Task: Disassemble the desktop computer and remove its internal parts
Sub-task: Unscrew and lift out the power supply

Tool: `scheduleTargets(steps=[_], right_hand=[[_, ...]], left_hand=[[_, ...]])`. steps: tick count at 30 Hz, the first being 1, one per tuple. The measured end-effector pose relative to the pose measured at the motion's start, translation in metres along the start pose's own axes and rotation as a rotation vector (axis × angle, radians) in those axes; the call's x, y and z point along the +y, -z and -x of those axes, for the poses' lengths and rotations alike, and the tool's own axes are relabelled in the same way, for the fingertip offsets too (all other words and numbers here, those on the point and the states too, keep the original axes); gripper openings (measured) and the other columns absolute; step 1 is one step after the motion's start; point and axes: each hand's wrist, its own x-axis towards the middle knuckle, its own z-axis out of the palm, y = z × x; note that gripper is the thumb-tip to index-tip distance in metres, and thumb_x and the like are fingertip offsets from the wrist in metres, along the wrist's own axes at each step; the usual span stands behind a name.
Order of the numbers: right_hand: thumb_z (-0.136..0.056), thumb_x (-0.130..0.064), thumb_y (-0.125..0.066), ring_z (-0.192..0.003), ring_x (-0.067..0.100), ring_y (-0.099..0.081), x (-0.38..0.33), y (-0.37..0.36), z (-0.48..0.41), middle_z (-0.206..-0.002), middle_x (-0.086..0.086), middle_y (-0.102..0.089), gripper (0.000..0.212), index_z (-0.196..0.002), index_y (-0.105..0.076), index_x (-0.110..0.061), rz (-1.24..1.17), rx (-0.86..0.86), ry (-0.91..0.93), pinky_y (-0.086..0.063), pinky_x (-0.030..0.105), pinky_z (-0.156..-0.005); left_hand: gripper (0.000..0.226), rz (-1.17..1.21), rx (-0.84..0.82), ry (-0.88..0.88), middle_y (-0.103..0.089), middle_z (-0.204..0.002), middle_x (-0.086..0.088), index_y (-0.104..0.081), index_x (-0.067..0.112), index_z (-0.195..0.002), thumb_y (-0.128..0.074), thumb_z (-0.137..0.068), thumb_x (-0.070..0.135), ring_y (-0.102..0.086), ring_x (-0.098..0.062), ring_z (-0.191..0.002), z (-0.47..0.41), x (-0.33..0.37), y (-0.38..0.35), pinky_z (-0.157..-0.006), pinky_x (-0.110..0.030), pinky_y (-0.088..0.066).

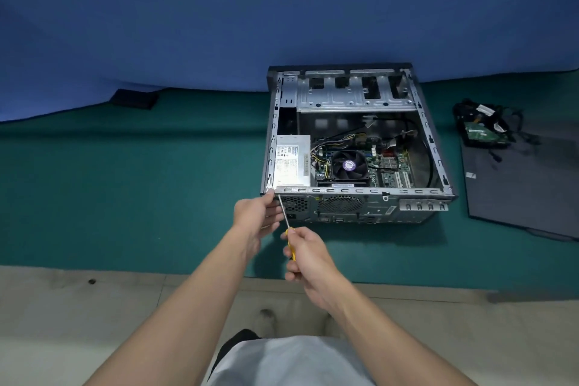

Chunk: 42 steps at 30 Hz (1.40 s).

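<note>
Right hand (308,255) wraps the yellow screwdriver (286,222), tip at the open computer case's (435,147) seven-o'clock corner beside the power supply (293,160), left hand (257,213) curled alongside, hold unclear; best driven square, pressing firmly.

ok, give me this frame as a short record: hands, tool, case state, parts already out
left hand: at the near left corner of the case, beside the tool's shaft; what it holds is unclear
right hand: grip round the yellow handle of the screwdriver
screwdriver tip: at the rear panel's top left corner
case: side open, on the green mat
still inside: power supply, CPU fan
already out: dark panel, drive with cables
</note>
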Motion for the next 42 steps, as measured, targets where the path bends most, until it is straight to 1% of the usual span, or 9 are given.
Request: scheduleTargets(steps=[3, 7, 13, 16, 22, 28, 35, 38, 42], right_hand=[[-0.103, -0.028, -0.037, -0.04, 0.008, -0.025, 0.006, -0.012, 0.001, -0.063, -0.001, -0.037, 0.021, -0.093, -0.049, -0.013, -0.016, 0.051, -0.011, -0.028, 0.021, -0.04], [-0.104, -0.028, -0.036, -0.039, 0.008, -0.023, 0.011, -0.029, 0.002, -0.058, -0.003, -0.034, 0.024, -0.088, -0.048, -0.014, -0.065, 0.109, -0.006, -0.025, 0.02, -0.038], [-0.104, -0.03, -0.036, -0.041, 0.008, -0.021, 0.018, -0.049, -0.002, -0.055, -0.004, -0.031, 0.027, -0.087, -0.048, -0.013, -0.195, 0.173, 0.02, -0.021, 0.02, -0.039], [-0.104, -0.03, -0.037, -0.04, 0.008, -0.02, 0.02, -0.052, -0.006, -0.053, -0.004, -0.031, 0.027, -0.086, -0.048, -0.012, -0.287, 0.173, 0.033, -0.019, 0.019, -0.038], [-0.104, -0.029, -0.038, -0.038, 0.007, -0.019, 0.026, -0.057, -0.009, -0.053, -0.004, -0.03, 0.027, -0.086, -0.049, -0.011, -0.391, 0.163, 0.032, -0.015, 0.019, -0.038], [-0.103, -0.028, -0.04, -0.038, 0.006, -0.017, 0.03, -0.055, -0.008, -0.053, -0.004, -0.031, 0.027, -0.085, -0.05, -0.01, -0.53, 0.112, 0.005, -0.011, 0.019, -0.04], [-0.103, -0.028, -0.041, -0.036, 0.006, -0.017, 0.03, -0.048, -0.013, -0.053, -0.003, -0.03, 0.028, -0.085, -0.052, -0.008, -0.635, 0.023, -0.038, -0.011, 0.018, -0.039], [-0.1, -0.028, -0.043, -0.034, 0.006, -0.018, 0.031, -0.042, -0.016, -0.053, -0.004, -0.029, 0.029, -0.084, -0.054, -0.008, -0.769, -0.082, -0.112, -0.013, 0.018, -0.035], [-0.091, -0.028, -0.051, -0.034, 0.005, -0.016, 0.032, -0.036, -0.016, -0.051, -0.006, -0.029, 0.025, -0.083, -0.056, -0.005, -0.966, -0.272, -0.178, -0.014, 0.017, -0.033]], left_hand=[[0.03, 0.084, -0.104, 0.027, -0.07, -0.101, -0.023, -0.06, -0.008, -0.107, -0.055, -0.099, 0.021, -0.07, -0.031, -0.089, -0.003, 0.002, 0.002, -0.077, -0.035, -0.058], [0.024, 0.138, -0.19, 0.069, -0.068, -0.097, -0.027, -0.058, -0.011, -0.1, -0.055, -0.098, 0.013, -0.071, -0.033, -0.081, -0.01, 0.007, 0.009, -0.071, -0.037, -0.06], [0.016, 0.138, -0.225, 0.096, -0.07, -0.088, -0.028, -0.06, -0.009, -0.092, -0.063, -0.092, 0.007, -0.073, -0.032, -0.072, -0.019, 0.011, 0.019, -0.068, -0.037, -0.061], [0.016, 0.137, -0.246, 0.097, -0.07, -0.087, -0.028, -0.059, -0.011, -0.098, -0.062, -0.092, 0.005, -0.073, -0.031, -0.072, -0.02, 0.013, 0.021, -0.067, -0.036, -0.061], [0.028, 0.089, -0.28, 0.087, -0.07, -0.089, -0.026, -0.059, -0.013, -0.111, -0.062, -0.093, 0.007, -0.073, -0.026, -0.07, -0.02, 0.014, 0.025, -0.065, -0.031, -0.061], [0.016, 0.065, -0.302, 0.086, -0.072, -0.082, -0.022, -0.061, -0.008, -0.097, -0.063, -0.092, 0.008, -0.073, -0.027, -0.071, -0.021, 0.015, 0.027, -0.067, -0.034, -0.061], [0.016, 0.073, -0.286, 0.082, -0.072, -0.085, -0.025, -0.06, -0.008, -0.098, -0.063, -0.092, 0.007, -0.073, -0.029, -0.073, -0.021, 0.015, 0.025, -0.067, -0.034, -0.061], [0.015, 0.07, -0.277, 0.081, -0.071, -0.09, -0.026, -0.061, -0.007, -0.096, -0.063, -0.092, 0.007, -0.073, -0.028, -0.073, -0.02, 0.015, 0.024, -0.069, -0.034, -0.061], [0.019, 0.076, -0.265, 0.082, -0.071, -0.088, -0.025, -0.06, -0.009, -0.103, -0.062, -0.093, 0.006, -0.073, -0.028, -0.073, -0.019, 0.015, 0.023, -0.068, -0.033, -0.061]])
